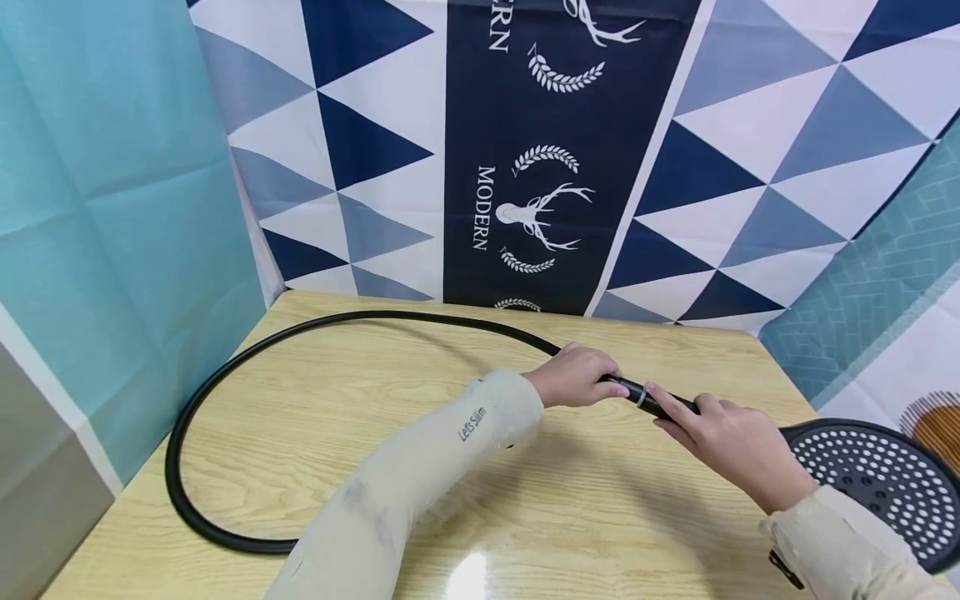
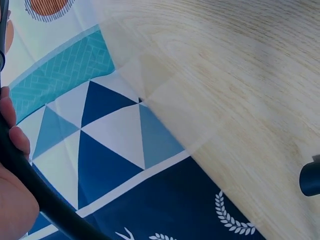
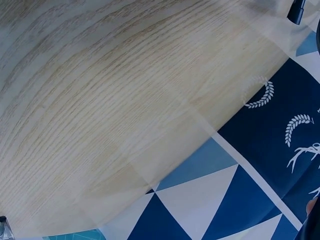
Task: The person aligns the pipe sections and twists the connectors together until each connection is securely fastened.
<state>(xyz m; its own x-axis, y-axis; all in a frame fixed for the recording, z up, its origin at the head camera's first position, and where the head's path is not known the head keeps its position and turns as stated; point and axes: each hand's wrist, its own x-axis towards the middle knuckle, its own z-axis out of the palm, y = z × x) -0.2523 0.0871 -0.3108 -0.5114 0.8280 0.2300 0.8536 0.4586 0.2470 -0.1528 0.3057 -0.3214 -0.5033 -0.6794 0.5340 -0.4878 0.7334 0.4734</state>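
Observation:
In the head view a black hose (image 1: 360,315) runs in a wide loop over the table and back to my left hand (image 1: 577,375), which grips it near its end. My right hand (image 1: 738,446) holds the black handle (image 1: 675,404) of a shower head, index finger stretched along it. Hose and handle line up between the hands, with a light ring (image 1: 642,397) at the joint. Beyond the right wrist shows the round, perforated shower head face (image 1: 873,479), partly behind the sleeve. The left wrist view catches fingers (image 2: 20,140) curled round the hose.
The wood-grain table (image 1: 420,375) lies below. Patterned cloth (image 1: 382,150) hangs behind its far edge, a teal curtain (image 1: 112,208) stands on the left, and more cloth (image 1: 877,317) on the right. A black cylindrical end (image 2: 311,178) shows at the left wrist view's right edge.

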